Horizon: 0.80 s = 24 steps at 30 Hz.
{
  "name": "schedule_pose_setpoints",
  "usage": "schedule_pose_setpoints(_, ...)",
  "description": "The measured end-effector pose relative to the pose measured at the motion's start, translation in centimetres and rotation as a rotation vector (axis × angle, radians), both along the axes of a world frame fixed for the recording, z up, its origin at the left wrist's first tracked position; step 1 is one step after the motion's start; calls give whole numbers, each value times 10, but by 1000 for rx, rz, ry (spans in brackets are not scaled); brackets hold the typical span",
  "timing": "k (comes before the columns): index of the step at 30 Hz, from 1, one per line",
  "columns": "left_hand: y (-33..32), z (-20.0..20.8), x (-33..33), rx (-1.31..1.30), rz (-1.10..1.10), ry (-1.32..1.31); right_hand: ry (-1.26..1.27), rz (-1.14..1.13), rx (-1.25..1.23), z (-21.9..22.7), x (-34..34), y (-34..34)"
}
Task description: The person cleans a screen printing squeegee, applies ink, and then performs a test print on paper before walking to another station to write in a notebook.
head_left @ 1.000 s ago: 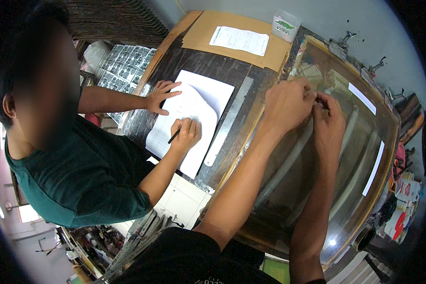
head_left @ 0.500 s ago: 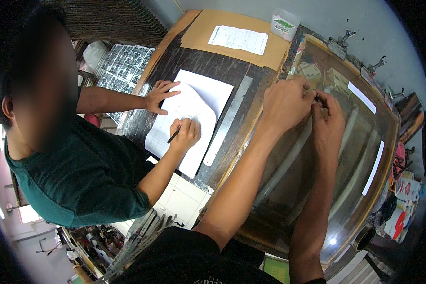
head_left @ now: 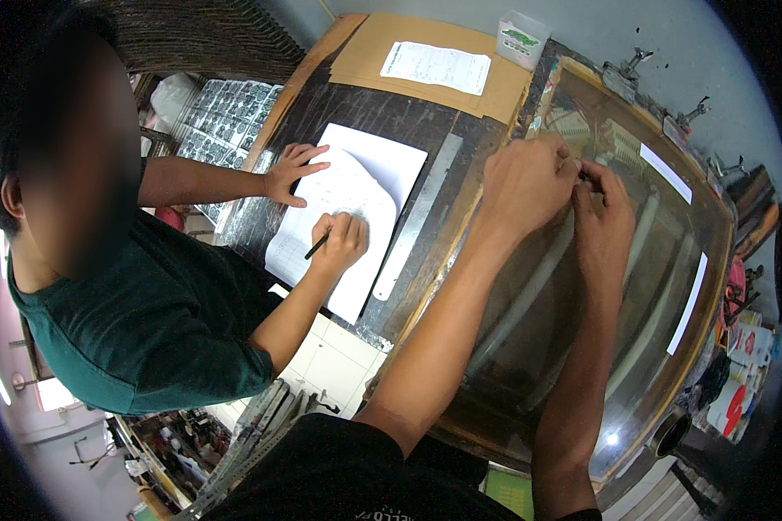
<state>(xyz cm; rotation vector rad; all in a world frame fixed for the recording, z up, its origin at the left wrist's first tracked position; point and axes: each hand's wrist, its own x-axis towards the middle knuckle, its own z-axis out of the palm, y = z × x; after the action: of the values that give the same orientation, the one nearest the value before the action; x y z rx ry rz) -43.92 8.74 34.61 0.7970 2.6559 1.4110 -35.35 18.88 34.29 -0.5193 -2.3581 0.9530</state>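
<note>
Pinching something small and dark over glass panel on tabletop.
Left hand and right hand both curled closed; glass likely slippery, fragile, best gripped by wooden frame.

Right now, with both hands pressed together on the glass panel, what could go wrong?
1. Both the left hand and right hand pinch something small on the glass panel; it is hidden, so it might slip unseen.
2. Leaning both forearms on the glass could stress or smudge it.
3. The other person's hand writes on paper close by; an elbow bump might spoil the line.
</note>
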Motion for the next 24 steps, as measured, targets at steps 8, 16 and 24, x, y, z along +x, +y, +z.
schedule_pose_setpoints(8,2,1,-1,-31,-6,-23,-6,4,30,3,-1,2)
schedule_pose_setpoints(16,0,0,1,17,16,-11,17,19,-78,-2,-2,0)
schedule_pose_setpoints(24,-3,0,1,34,-23,-47,10,8,-121,-6,-3,0)
